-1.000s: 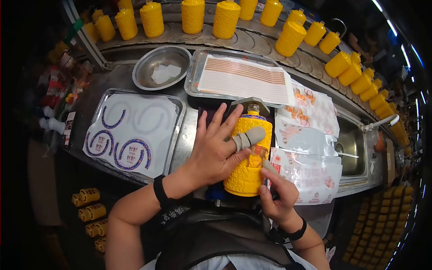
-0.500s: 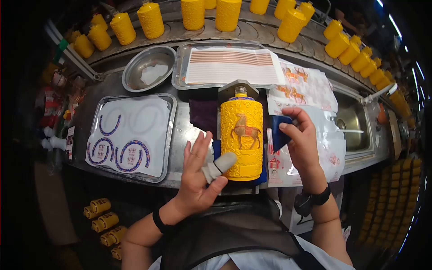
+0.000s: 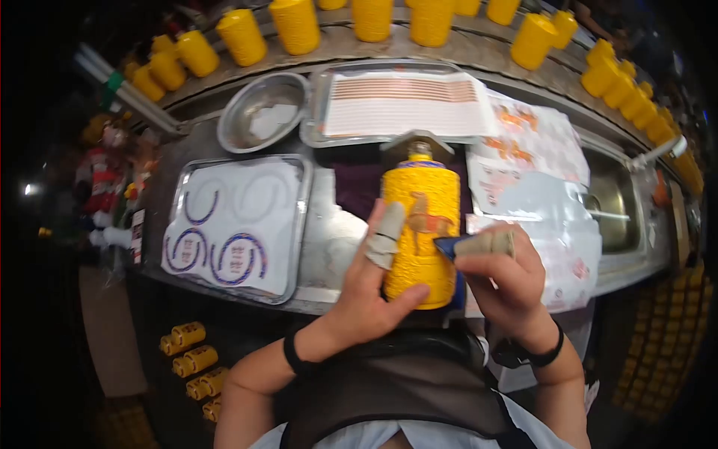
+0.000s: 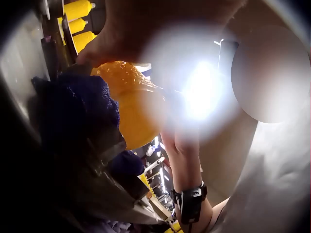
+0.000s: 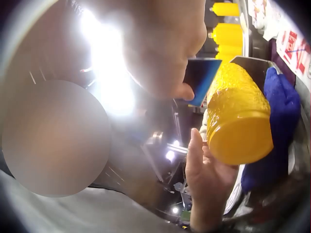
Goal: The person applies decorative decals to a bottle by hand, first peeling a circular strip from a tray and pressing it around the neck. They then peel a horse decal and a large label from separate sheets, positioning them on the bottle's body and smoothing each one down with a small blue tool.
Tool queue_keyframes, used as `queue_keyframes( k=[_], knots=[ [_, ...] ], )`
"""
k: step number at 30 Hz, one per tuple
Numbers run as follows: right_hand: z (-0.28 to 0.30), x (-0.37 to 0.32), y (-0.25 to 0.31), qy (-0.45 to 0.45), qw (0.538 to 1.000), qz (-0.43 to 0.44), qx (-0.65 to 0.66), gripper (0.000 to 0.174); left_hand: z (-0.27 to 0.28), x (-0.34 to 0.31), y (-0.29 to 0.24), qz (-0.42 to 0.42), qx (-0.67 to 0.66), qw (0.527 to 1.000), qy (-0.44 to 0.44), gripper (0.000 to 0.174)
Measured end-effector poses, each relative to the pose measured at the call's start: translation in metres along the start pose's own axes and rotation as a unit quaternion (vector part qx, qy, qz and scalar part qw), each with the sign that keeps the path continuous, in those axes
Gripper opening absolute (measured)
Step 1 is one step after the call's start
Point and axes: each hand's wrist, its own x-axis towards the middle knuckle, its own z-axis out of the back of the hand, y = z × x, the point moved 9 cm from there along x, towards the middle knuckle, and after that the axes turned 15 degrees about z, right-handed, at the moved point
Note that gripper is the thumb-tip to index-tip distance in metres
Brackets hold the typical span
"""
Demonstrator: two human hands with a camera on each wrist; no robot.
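A yellow embossed bottle (image 3: 422, 273) with a brown horse picture (image 3: 428, 219) on its front lies in the middle, its neck pointing away from me. My left hand (image 3: 366, 288) rests along the bottle's left side, index finger straight and thumb on the lower front. A grey cot (image 3: 387, 232) covers that index finger. My right hand (image 3: 508, 273) pinches a flat blue scraper (image 5: 208, 80), whose edge meets the bottle just right of the horse. Grey covering (image 3: 490, 243) wraps a right finger too. Blue cloth (image 5: 282, 107) lies under the bottle.
A tray (image 3: 301, 224) with ring-shaped decals stands left. Behind are a metal bowl (image 3: 232, 135) and a tray (image 3: 314, 123) with striped sheets. Decal sheets (image 3: 572, 262) lie right, before a sink (image 3: 621, 224). Yellow bottles (image 3: 295, 26) line the conveyor (image 3: 336, 51) at the back.
The right hand went out to the right, showing the blue scraper, then brought it back to the bottle. My left hand lifted off the front and now lies along the left side.
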Motion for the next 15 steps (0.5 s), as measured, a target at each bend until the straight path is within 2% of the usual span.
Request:
queue_keyframes(
  k=[1, 2, 3, 4, 5, 6, 8, 9, 11, 13, 15],
  knots=[
    [-0.005, -0.001, 0.005, 0.036, 0.999, 0.02, 0.008, 0.033, -0.001, -0.001, -0.001, 0.002, 0.003, 1.0, 0.005, 0.087],
    [-0.003, -0.005, 0.006, 0.039, 0.998, -0.002, 0.042, 0.032, 0.002, -0.003, 0.0, 0.005, 0.005, 1.0, 0.009, 0.086],
    [0.001, -0.018, -0.002, -0.003, 0.992, -0.093, 0.087, 0.026, 0.005, -0.004, 0.005, 0.025, -0.012, 0.999, 0.027, 0.084],
    [0.003, -0.048, -0.02, -0.081, 0.956, -0.224, 0.173, 0.027, 0.009, -0.006, 0.011, 0.044, -0.033, 0.997, 0.047, 0.083],
    [0.007, -0.056, -0.031, -0.155, 0.928, -0.256, 0.22, 0.033, 0.022, -0.009, 0.011, 0.033, 0.007, 0.999, 0.013, 0.078],
    [0.013, -0.064, -0.042, -0.182, 0.918, -0.288, 0.203, 0.037, 0.033, -0.009, 0.022, 0.079, 0.01, 0.997, 0.008, 0.076],
    [0.017, -0.08, -0.068, -0.246, 0.872, -0.351, 0.237, 0.032, 0.061, -0.011, 0.044, 0.166, 0.006, 0.986, 0.005, 0.072],
    [0.016, -0.083, -0.074, -0.258, 0.853, -0.367, 0.266, 0.032, 0.079, -0.014, 0.057, 0.185, 0.013, 0.982, -0.035, 0.065],
    [0.01, -0.091, -0.082, -0.281, 0.809, -0.404, 0.321, 0.031, 0.117, -0.022, 0.082, 0.282, 0.027, 0.958, -0.042, 0.054],
    [0.005, -0.098, -0.085, -0.284, 0.801, -0.411, 0.33, 0.032, 0.156, -0.026, 0.086, 0.28, 0.103, 0.951, -0.08, 0.048],
    [0.001, -0.097, -0.087, -0.291, 0.796, -0.414, 0.332, 0.032, 0.189, -0.033, 0.103, 0.318, 0.081, 0.937, -0.119, 0.047]
  ],
)
